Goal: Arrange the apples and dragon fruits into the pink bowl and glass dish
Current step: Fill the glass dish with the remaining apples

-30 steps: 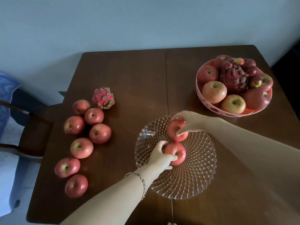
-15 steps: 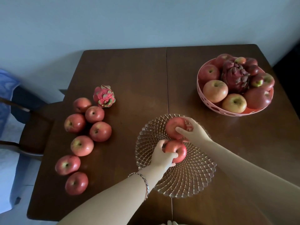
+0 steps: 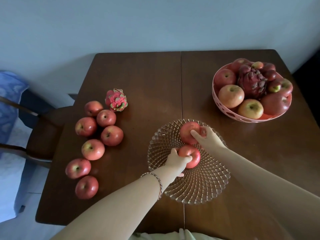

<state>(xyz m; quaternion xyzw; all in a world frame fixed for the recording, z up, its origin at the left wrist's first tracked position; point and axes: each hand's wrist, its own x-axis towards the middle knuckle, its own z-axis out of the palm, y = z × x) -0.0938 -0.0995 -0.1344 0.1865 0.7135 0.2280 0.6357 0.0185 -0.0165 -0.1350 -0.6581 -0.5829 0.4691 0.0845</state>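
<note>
Glass dish (image 3: 199, 184): on the dark wooden surface (image 3: 147, 80), near centre, toward the person.

Two apples are inside it, one just beyond the other, touching or very nearly so.
- The near apple (image 3: 193, 158) lies at about the middle of the dish. The left hand (image 3: 176, 161) grips it, with the fingers curled round its left side and the thumb across its top.
- The far apple (image 3: 187, 132) lies toward the far rim. The right hand (image 3: 208, 138) holds it from the right, the index finger laid over its top and the other fingers curled behind it.
- It cannot be told whether either apple rests its full weight on the glass.

Pink bowl (image 3: 230, 115): at the far right of the surface, well apart from the dish. It is heaped with bowl apples (image 3: 231, 96) — several, set around a dark dragon fruit (image 3: 252, 83) in the middle.

Left side of the surface: seven loose apples (image 3: 93, 149) lie in a rough line running away from the person. A bright dragon fruit (image 3: 116, 100) lies at the far end, just beside the last two.

A braided bracelet (image 3: 158, 181) is on the left wrist. A wooden chair (image 3: 43, 132) stands at the surface's left edge.
</note>
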